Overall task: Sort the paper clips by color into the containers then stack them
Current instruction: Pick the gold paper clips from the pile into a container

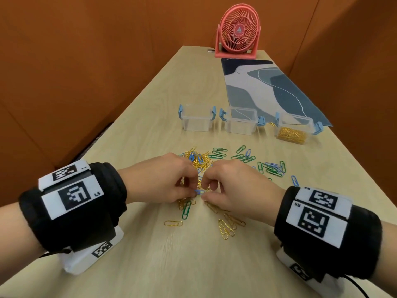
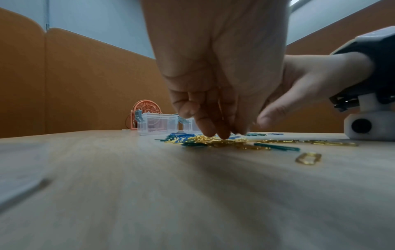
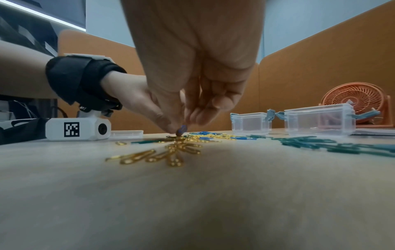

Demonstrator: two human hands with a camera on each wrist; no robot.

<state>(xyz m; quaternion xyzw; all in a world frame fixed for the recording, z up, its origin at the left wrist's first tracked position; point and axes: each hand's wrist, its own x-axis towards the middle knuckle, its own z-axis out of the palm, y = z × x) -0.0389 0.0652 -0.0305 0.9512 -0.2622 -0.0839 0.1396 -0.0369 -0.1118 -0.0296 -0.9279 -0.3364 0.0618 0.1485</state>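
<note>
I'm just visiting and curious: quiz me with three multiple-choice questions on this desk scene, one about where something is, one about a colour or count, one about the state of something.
1. Where does the fan stand?
A. at the far end of the table
B. between the hands
C. inside a container

2. What colour are the clips in the right-hand container?
A. green
B. gold
C. blue

3. What are the two hands doing?
A. lying flat and idle
B. lifting a container
C. working with their fingertips in the mixed pile of clips

Answers:
1 A, the fan sits beyond the patterned mat.
2 B, only gold clips lie in it; the other two containers look empty.
3 C, the left hand and right hand meet over the pile of clips, a blue clip between their fingertips.
</note>
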